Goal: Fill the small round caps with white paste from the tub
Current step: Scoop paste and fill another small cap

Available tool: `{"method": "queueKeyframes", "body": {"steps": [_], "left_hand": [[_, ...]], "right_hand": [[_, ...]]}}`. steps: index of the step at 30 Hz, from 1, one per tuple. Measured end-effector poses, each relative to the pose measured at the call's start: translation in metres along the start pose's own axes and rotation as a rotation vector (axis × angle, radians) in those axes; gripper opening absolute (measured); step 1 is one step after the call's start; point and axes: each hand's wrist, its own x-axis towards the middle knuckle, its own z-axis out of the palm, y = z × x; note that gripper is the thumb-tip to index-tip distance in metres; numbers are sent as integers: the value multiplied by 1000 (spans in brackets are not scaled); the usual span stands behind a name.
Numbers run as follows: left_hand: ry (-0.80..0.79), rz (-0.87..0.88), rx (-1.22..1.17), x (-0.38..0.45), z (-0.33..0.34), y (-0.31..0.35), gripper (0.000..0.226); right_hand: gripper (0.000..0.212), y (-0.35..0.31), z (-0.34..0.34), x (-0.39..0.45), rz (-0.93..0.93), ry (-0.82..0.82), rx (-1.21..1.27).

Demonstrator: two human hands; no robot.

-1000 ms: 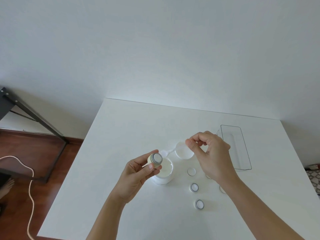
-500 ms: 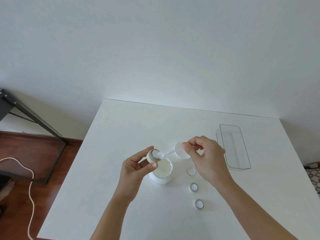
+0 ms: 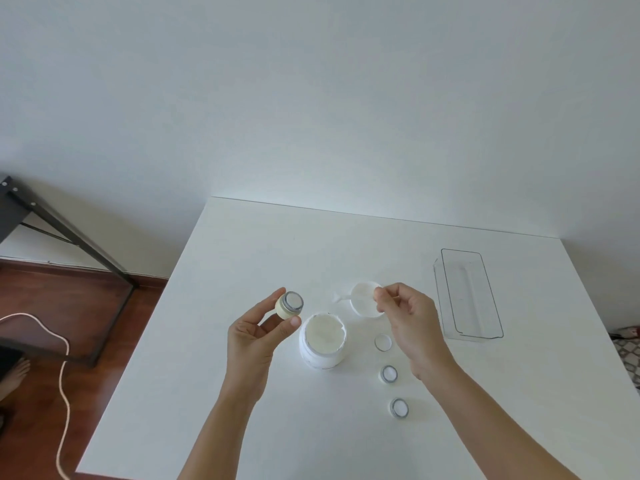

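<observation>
Our left grip (image 3: 258,336) pinches a small round cap (image 3: 290,304) between thumb and fingertips, held up above the table (image 3: 242,258) with its grey-rimmed mouth tilted towards us and white paste showing inside. Our right grip (image 3: 408,318) pinches the handle end of a small white spatula (image 3: 346,298), whose flat tip points across towards the left grip but stops short of the held cap, well apart from it.

Just below and between the two grips stands the open white tub (image 3: 323,341), full of white paste, its torn foil edge standing up round the rim. Behind the right grip, partly hidden by its fingers, lies the tub lid (image 3: 363,299) with its hollow side up. Close beside the right wrist on the table sit three more caps in a loose line: an empty-looking cap (image 3: 383,342) nearest the tub, then a filled cap (image 3: 389,374), then another filled cap (image 3: 399,407) nearest us. Out beyond the right grip lies a clear plastic tray (image 3: 491,306). Far off past the left grip, a pale cord (image 3: 62,375) trails over the wooden floor (image 3: 69,306).
</observation>
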Motion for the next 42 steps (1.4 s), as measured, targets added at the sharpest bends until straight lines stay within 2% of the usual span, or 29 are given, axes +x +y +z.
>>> {"method": "queueKeyframes", "body": {"steps": [5, 8, 11, 15, 19, 26, 28, 30, 32, 34, 36, 39, 42], "left_hand": [[22, -25, -35, -3, -7, -5, 57], [27, -38, -39, -6, -7, -9, 56], [32, -44, -62, -6, -6, -10, 55], [34, -43, -71, -5, -6, -11, 55], [25, -45, -82, -5, -5, -12, 54], [26, -32, -101, -6, -5, -11, 52], [24, -32, -106, -6, -6, -11, 53], [23, -34, -109, -6, -6, -11, 53], [20, -42, -107, -6, -5, -10, 54], [10, -50, -91, -5, -4, -9, 56], [-1, -51, -69, -5, -2, -8, 59], [-20, -53, -56, -6, -1, -6, 50], [-35, -61, -72, -6, -1, -4, 56]], "right_hand": [[19, 38, 19, 5, -182, -12, -226], [11, 55, 23, 7, -410, -114, -418], [6, 65, 16, 9, -675, -289, -657], [17, 62, 1, 9, -956, -386, -852], [34, 51, -13, 10, -1044, -394, -999], [30, 34, -28, 10, -1115, -396, -1101], [27, 32, -29, 11, -1098, -345, -997], [15, 30, -24, 10, -962, -262, -803], [11, 28, -13, 8, -698, -170, -644], [17, 31, -1, 9, -382, -165, -563], [21, 34, 7, 10, -166, -167, -514], [22, 37, 5, 12, -96, -148, -551], [23, 33, -7, 12, -121, -110, -589]]}}
